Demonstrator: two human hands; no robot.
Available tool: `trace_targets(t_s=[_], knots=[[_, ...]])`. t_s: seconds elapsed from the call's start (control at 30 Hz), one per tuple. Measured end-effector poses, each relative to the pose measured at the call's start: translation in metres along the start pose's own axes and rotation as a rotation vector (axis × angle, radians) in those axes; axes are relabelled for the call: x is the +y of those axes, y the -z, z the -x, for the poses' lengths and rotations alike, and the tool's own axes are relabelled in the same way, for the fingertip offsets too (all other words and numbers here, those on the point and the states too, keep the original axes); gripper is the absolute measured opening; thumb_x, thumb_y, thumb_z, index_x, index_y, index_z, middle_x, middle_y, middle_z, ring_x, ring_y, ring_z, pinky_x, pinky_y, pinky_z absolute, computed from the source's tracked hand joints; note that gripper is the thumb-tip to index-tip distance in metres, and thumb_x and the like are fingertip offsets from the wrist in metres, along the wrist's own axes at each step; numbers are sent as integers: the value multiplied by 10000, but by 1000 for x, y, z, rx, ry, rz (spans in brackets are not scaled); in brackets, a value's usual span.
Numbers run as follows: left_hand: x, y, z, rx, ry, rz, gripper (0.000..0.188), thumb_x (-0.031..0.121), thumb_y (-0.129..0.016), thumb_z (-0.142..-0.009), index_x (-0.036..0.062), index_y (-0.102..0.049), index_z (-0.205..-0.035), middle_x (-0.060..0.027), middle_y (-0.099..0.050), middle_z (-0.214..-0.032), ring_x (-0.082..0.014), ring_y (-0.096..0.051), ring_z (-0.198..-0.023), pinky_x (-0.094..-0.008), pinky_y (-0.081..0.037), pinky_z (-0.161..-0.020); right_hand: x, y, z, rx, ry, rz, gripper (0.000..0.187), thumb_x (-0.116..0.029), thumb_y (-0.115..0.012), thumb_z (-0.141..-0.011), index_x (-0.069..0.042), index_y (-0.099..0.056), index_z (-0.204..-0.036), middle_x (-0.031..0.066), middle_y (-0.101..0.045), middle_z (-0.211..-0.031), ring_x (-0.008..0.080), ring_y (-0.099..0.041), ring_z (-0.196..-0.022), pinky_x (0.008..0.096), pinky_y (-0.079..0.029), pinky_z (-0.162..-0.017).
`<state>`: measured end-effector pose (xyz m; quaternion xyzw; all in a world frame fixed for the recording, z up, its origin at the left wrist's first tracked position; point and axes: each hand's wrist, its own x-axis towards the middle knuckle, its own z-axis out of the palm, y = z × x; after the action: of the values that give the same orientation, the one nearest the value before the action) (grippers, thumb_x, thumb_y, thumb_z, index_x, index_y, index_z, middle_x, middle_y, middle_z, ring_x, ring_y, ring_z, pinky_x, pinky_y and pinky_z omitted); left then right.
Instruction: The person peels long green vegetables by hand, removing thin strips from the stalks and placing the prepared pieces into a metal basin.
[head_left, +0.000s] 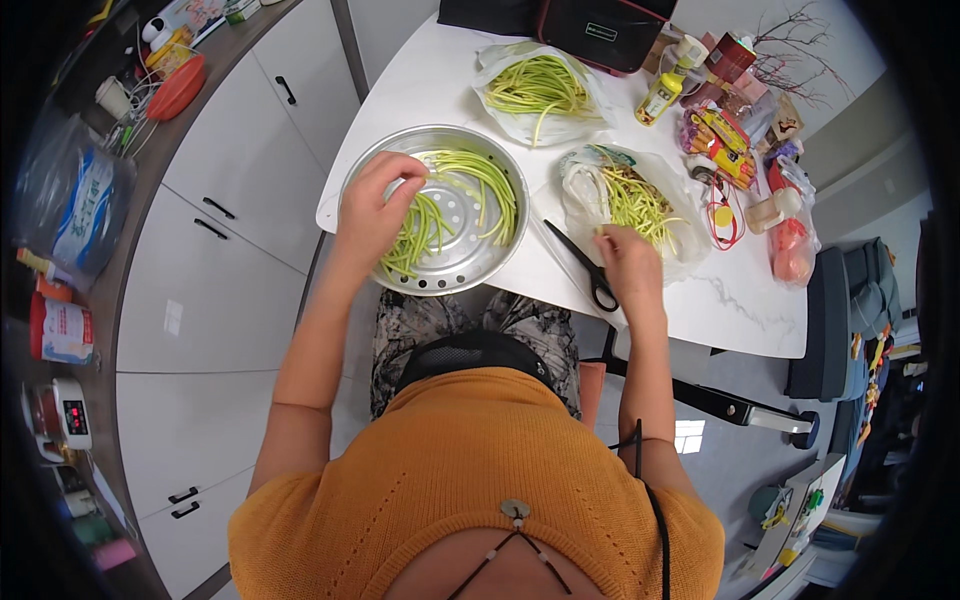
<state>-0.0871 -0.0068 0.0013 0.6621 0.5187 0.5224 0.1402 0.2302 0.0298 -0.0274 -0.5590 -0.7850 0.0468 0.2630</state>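
My left hand (378, 200) hangs over the left rim of a round metal steamer tray (458, 262) with holes in its base. Its fingertips are pinched together; what they hold, if anything, is too small to make out. Two bunches of thin green stems, like garlic scapes (488, 190), lie curved inside the tray. On the right, my right hand (632, 268) has its fingers closed at the near edge of a white plastic bag (585, 190) full of more stems (630, 200). Something tiny and pale may be at those fingertips. Black-handled scissors (598, 285) lie just left of that hand.
A second bag of green stems (540, 85) sits at the far side of the white table (740, 310). Farther right stand a yellow bottle (660, 95), packaged food (718, 140) and a jar on its side (772, 212). White cabinets (215, 290) line the left.
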Motion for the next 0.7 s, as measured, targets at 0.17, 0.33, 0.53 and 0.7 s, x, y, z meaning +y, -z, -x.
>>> trace_targets(t_s=[0.17,0.33,0.53,0.7], knots=[[-19,16,-6,-515,-284,-469,76,51,-618,-733,20,-601,-800,-98,-604,-885,-267,-576,-844,-355,-451,-759,32,8,-10,121,-222,201,252,-198,-633,-792,-56,-624,-999,142,-629,-838,315,-609,-752,405,-469,-654],[-41,-4,-3,-723,-236,-648,80,64,-595,-738,41,-622,-811,-104,-604,-868,-277,-578,-872,-380,-453,-780,31,17,-8,100,-284,170,271,-190,-618,-804,-73,-616,-1048,125,-633,-874,299,-612,-772,377,-475,-675],[-43,-72,-27,-627,-288,-621,128,72,-570,-754,43,-609,-872,-102,-586,-887,-272,-582,-879,-378,-473,-771,26,5,-4,107,-189,34,216,-184,-617,-802,-88,-642,-994,112,-630,-879,281,-611,-770,364,-473,-678],[-47,-112,-32,-559,-472,-559,137,55,-547,-718,44,-594,-847,-101,-567,-868,-276,-582,-858,-373,-488,-725,16,6,1,40,-200,-50,221,-189,-622,-798,-75,-646,-985,122,-631,-879,276,-610,-756,361,-472,-673]])
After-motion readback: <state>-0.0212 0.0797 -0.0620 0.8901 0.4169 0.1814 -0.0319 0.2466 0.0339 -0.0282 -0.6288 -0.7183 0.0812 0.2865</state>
